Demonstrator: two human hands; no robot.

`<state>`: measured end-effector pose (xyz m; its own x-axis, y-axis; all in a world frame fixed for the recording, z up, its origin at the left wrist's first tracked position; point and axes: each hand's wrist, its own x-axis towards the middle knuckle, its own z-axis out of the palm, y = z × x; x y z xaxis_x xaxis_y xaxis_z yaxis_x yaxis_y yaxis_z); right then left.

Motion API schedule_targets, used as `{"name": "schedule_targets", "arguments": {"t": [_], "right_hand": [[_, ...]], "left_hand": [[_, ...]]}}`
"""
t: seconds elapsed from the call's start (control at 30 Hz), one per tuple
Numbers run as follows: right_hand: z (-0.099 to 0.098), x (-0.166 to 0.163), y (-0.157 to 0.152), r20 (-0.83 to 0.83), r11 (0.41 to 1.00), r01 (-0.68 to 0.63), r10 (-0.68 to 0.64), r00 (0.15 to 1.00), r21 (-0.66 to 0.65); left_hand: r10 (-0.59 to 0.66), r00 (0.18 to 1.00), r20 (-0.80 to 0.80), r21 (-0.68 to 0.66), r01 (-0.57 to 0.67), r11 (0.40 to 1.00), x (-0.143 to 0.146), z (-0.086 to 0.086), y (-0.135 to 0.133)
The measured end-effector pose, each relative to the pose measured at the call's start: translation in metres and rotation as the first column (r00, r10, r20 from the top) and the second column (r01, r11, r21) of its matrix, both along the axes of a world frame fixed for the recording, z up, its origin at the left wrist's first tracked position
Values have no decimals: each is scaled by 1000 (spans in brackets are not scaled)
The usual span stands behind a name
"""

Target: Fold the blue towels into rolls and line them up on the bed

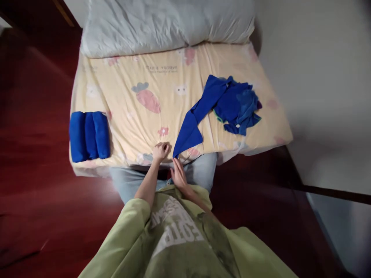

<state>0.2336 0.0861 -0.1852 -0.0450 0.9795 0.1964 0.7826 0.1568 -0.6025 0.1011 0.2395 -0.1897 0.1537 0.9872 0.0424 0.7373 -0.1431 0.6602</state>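
My left hand [160, 151] rests on the bed's near edge with its fingers curled in, and nothing shows in it. Just right of it is my right hand [179, 175], its fingers straight and their tips touching the pointed near corner of a blue cloth [188, 133]. Its thumb stands apart from the fingers. That cloth stretches, folded and slanting, up to a crumpled pile of blue cloths [236, 104] on the right side of the bed. On the left lie three blue cloth rolls [90, 136], side by side, apart from both hands.
The bed [121, 88] has a pale yellow sheet with carrot and flower prints. A bulky grey-white quilt [168, 25] lies across its far end. A pale wall [313, 77] stands at the right. Dark red floor [37, 116] runs along the left.
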Motion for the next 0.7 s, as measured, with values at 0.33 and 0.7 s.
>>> {"name": "schedule_targets", "arguments": {"t": [0.33,0.7], "right_hand": [[19,19,-39,253,953,-302,287,924,19],[50,11,-58,282,906,-422,408,868,-10]], "left_hand": [[179,745,642,-276,7,961,-7,28,-107],[320,541,777,-507,238,828,-22,76,-111]]}}
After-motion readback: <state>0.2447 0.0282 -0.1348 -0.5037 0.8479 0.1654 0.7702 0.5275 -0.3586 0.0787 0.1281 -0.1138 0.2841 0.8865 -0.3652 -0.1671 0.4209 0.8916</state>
